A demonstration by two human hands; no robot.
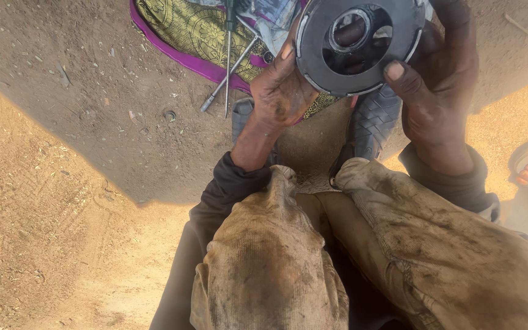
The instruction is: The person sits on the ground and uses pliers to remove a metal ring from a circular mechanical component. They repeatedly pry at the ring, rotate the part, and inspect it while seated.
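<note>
Both hands grip a dark metal disc (359, 46) flat-face-up: left hand (282, 91) fingers closed on its left rim, right hand (438, 79) on its right rim, above the ground (62, 183).

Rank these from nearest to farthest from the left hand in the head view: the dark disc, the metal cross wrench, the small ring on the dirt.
1. Dark disc: gripped at its edge by the left hand.
2. Metal cross wrench: just left, on the patterned cloth.
3. Small ring: farther left, on bare dirt.
</note>
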